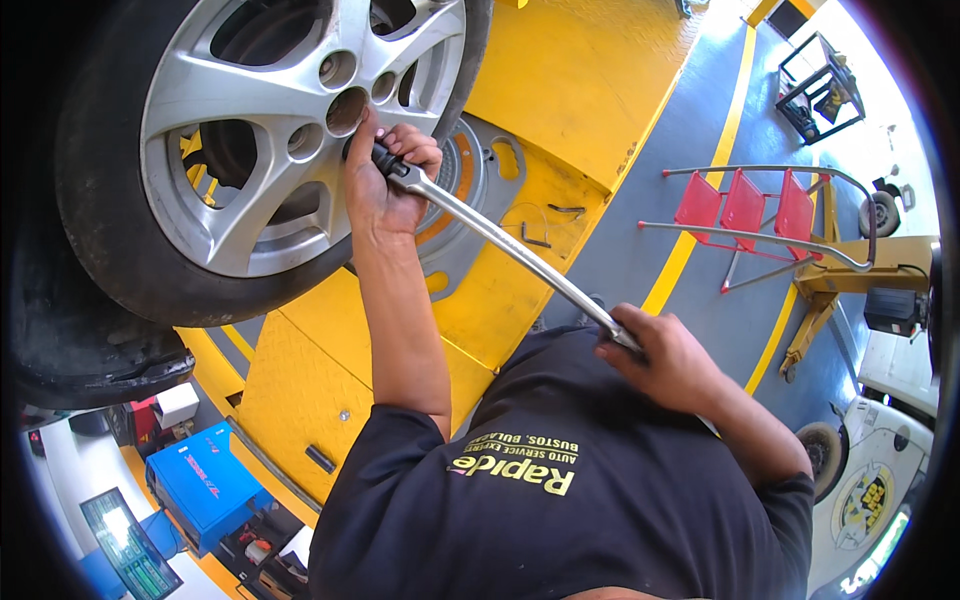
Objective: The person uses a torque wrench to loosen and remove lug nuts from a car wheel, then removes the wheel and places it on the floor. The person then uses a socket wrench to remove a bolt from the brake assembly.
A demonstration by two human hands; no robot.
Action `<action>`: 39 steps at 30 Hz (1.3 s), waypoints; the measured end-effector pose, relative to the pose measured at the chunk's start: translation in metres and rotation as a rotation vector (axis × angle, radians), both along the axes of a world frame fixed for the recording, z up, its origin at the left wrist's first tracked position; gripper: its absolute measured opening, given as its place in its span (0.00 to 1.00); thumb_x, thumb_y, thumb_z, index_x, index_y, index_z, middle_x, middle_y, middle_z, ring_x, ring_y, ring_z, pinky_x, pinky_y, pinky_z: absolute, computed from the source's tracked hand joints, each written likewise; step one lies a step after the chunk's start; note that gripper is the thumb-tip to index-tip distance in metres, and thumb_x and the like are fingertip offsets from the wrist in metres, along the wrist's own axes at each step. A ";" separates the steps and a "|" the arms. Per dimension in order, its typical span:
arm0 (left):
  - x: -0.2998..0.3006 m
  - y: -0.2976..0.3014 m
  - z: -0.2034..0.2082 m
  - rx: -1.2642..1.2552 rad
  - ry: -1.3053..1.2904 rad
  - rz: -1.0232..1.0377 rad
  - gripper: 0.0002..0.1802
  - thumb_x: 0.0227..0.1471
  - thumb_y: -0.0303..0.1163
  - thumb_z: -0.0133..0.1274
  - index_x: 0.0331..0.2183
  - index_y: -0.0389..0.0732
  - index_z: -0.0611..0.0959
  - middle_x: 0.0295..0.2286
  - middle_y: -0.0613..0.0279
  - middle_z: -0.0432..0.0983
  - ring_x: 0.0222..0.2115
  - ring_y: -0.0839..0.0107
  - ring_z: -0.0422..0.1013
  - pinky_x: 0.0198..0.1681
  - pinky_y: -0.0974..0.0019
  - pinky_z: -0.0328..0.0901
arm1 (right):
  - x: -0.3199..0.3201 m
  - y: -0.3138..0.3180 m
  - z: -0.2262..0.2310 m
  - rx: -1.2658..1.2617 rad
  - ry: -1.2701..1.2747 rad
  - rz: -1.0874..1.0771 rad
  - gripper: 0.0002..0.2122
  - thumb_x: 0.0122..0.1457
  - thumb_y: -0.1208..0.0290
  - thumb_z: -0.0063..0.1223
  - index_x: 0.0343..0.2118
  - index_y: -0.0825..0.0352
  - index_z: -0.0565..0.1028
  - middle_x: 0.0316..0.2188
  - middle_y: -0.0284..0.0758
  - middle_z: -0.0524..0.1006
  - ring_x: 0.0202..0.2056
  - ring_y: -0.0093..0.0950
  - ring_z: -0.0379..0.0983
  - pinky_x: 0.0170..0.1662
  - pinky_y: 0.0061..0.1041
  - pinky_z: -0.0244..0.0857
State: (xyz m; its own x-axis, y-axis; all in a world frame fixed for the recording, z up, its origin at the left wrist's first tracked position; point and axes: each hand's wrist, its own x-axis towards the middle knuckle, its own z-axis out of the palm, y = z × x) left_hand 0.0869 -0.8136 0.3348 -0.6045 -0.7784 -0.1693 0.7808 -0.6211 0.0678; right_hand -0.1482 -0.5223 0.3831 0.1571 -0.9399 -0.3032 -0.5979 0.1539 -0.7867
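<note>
A silver alloy wheel (225, 95) with a black tyre (105, 215) fills the upper left. Its lug holes surround an open centre bore (347, 112). My left hand (385, 195) is closed around the head of a long chrome socket wrench (510, 247), beside the hub. The black socket (388, 160) shows between my thumb and fingers, and its far end is hidden, so I cannot tell whether it touches the wheel. My right hand (665, 360) grips the dark handle end, in front of my body. The wrench slants from the wheel down to the right.
Beneath the wheel lies a yellow platform (560, 75) with a round turning plate (470, 165). A red-stepped ladder (742, 207) stands to the right, near a black metal frame (820, 90). A blue cabinet (205, 485) and a monitor (130, 545) are at lower left.
</note>
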 end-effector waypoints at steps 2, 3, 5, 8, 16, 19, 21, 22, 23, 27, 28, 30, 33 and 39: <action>-0.003 -0.003 -0.012 -0.087 0.213 -0.054 0.14 0.63 0.30 0.58 0.28 0.42 0.70 0.26 0.69 0.62 0.25 0.78 0.63 0.28 0.70 0.60 | -0.018 -0.008 -0.009 0.201 -0.433 -0.013 0.14 0.68 0.60 0.57 0.44 0.66 0.69 0.24 0.39 0.72 0.23 0.32 0.71 0.28 0.35 0.67; -0.006 -0.005 -0.019 -0.136 0.342 -0.085 0.13 0.63 0.29 0.57 0.28 0.42 0.70 0.26 0.69 0.62 0.24 0.79 0.63 0.28 0.71 0.60 | -0.022 -0.010 -0.014 0.404 -0.726 -0.044 0.14 0.68 0.60 0.57 0.45 0.65 0.69 0.23 0.36 0.70 0.22 0.29 0.69 0.26 0.33 0.66; -0.012 -0.006 -0.030 -0.249 0.571 -0.135 0.12 0.61 0.25 0.56 0.28 0.42 0.70 0.26 0.70 0.62 0.24 0.81 0.62 0.27 0.74 0.59 | -0.028 -0.013 -0.020 0.677 -1.097 -0.064 0.14 0.70 0.61 0.55 0.47 0.63 0.66 0.22 0.27 0.64 0.21 0.22 0.63 0.24 0.24 0.61; -0.021 -0.009 -0.035 -0.362 0.748 -0.160 0.10 0.59 0.22 0.57 0.29 0.41 0.72 0.26 0.70 0.63 0.22 0.80 0.63 0.26 0.73 0.61 | -0.027 -0.019 -0.021 0.952 -1.125 -0.007 0.13 0.70 0.63 0.54 0.48 0.64 0.66 0.22 0.29 0.64 0.20 0.22 0.62 0.23 0.23 0.60; 0.008 0.014 0.001 -0.050 -0.341 0.211 0.14 0.62 0.39 0.60 0.33 0.41 0.75 0.27 0.64 0.67 0.27 0.70 0.68 0.34 0.65 0.66 | 0.005 0.006 0.020 -0.013 0.321 -0.054 0.10 0.66 0.73 0.55 0.48 0.66 0.69 0.22 0.45 0.75 0.26 0.51 0.76 0.32 0.48 0.65; 0.004 0.004 -0.004 -0.119 -0.002 -0.027 0.16 0.61 0.37 0.61 0.27 0.42 0.73 0.24 0.66 0.65 0.25 0.75 0.68 0.31 0.69 0.66 | 0.009 0.008 0.024 -0.075 0.358 -0.038 0.10 0.65 0.74 0.55 0.47 0.67 0.68 0.23 0.48 0.75 0.27 0.51 0.76 0.31 0.47 0.65; -0.006 -0.006 -0.014 -0.287 0.373 -0.174 0.17 0.60 0.34 0.61 0.25 0.41 0.72 0.23 0.68 0.64 0.23 0.77 0.67 0.29 0.71 0.65 | 0.003 0.000 0.021 0.118 0.085 0.004 0.10 0.67 0.72 0.54 0.46 0.67 0.68 0.20 0.41 0.74 0.23 0.42 0.76 0.27 0.41 0.65; -0.011 -0.009 -0.020 -0.290 0.465 -0.151 0.17 0.59 0.34 0.62 0.25 0.41 0.72 0.23 0.69 0.64 0.21 0.78 0.66 0.27 0.72 0.64 | -0.006 -0.008 0.020 0.364 -0.214 0.020 0.10 0.68 0.72 0.54 0.45 0.67 0.67 0.19 0.38 0.72 0.21 0.36 0.75 0.25 0.38 0.65; -0.016 -0.011 -0.025 -0.292 0.574 -0.136 0.16 0.59 0.33 0.62 0.25 0.41 0.72 0.23 0.70 0.64 0.19 0.79 0.64 0.26 0.73 0.63 | -0.012 -0.014 0.017 0.646 -0.483 0.001 0.10 0.68 0.71 0.54 0.44 0.67 0.66 0.18 0.34 0.71 0.19 0.30 0.73 0.24 0.35 0.65; -0.016 -0.006 -0.029 -0.300 0.491 -0.086 0.16 0.58 0.35 0.63 0.27 0.41 0.73 0.25 0.66 0.65 0.21 0.77 0.66 0.28 0.73 0.65 | -0.015 -0.018 0.002 0.863 -0.934 -0.076 0.11 0.69 0.69 0.54 0.48 0.67 0.68 0.23 0.30 0.71 0.20 0.23 0.70 0.24 0.28 0.65; -0.011 -0.002 -0.025 -0.269 0.388 -0.056 0.16 0.58 0.36 0.63 0.28 0.41 0.73 0.25 0.65 0.66 0.22 0.77 0.67 0.30 0.72 0.65 | -0.013 -0.014 0.000 0.598 -0.792 0.015 0.11 0.69 0.70 0.53 0.48 0.67 0.68 0.22 0.31 0.71 0.20 0.26 0.70 0.24 0.30 0.65; 0.001 0.006 -0.017 -0.168 0.019 0.049 0.16 0.60 0.37 0.63 0.28 0.41 0.73 0.26 0.64 0.65 0.24 0.75 0.66 0.31 0.71 0.65 | -0.005 0.000 0.000 0.174 -0.428 0.070 0.10 0.68 0.71 0.53 0.47 0.67 0.69 0.22 0.35 0.71 0.22 0.34 0.72 0.28 0.35 0.67; 0.008 0.003 -0.006 -0.098 -0.208 0.073 0.17 0.61 0.38 0.61 0.29 0.40 0.73 0.27 0.63 0.64 0.26 0.74 0.66 0.32 0.69 0.65 | 0.004 0.011 -0.003 -0.010 0.158 -0.019 0.10 0.66 0.71 0.55 0.47 0.67 0.71 0.25 0.44 0.75 0.27 0.43 0.74 0.34 0.39 0.70; 0.001 -0.015 -0.035 -0.384 0.382 -0.197 0.20 0.59 0.41 0.65 0.30 0.42 0.71 0.30 0.64 0.63 0.27 0.72 0.63 0.34 0.69 0.65 | -0.005 0.004 -0.011 -0.167 0.053 -0.011 0.12 0.67 0.71 0.55 0.50 0.67 0.73 0.22 0.34 0.71 0.20 0.27 0.70 0.24 0.28 0.64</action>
